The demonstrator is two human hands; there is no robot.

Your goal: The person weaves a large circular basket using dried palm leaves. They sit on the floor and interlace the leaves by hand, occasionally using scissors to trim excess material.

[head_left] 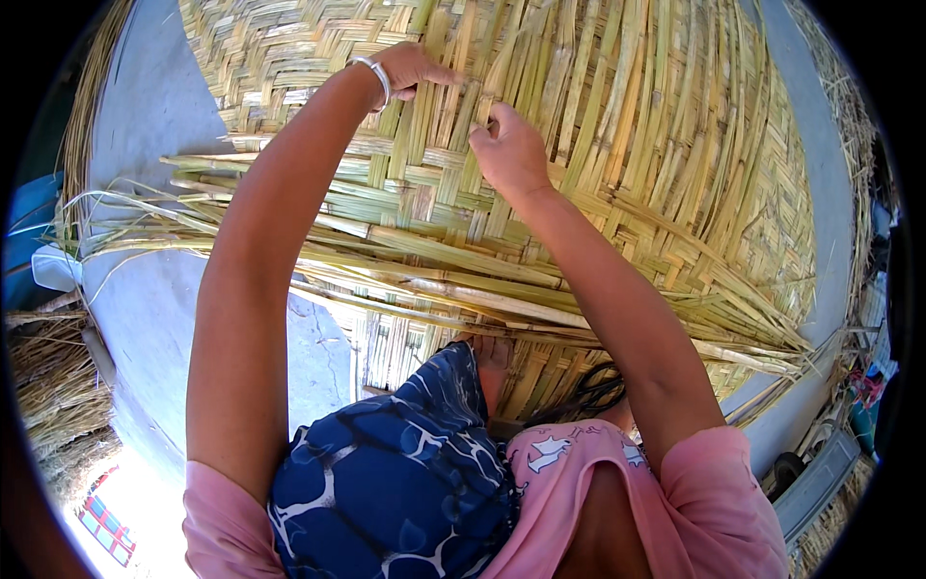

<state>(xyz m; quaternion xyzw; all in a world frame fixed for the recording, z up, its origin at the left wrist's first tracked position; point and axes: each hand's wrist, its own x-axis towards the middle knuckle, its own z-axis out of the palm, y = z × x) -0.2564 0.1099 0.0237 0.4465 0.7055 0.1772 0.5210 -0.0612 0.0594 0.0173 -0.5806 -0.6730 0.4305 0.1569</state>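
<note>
A large woven mat of flat yellow-green reed strips lies in front of me. Its left part is closely woven; across the middle and right, long reed strips run loose, side by side. My left hand, with a silvery bangle at the wrist, rests over the weave, its index finger stretched to the right onto the strips. Just right of it and a little nearer, my right hand is closed, thumb and fingers pinched on the end of a reed strip.
A bundle of long loose reeds lies crosswise over the mat, close to me. My bare foot is on its near part, beside black cord-like loops. Grey floor borders the mat. Straw piles and a white container stand left.
</note>
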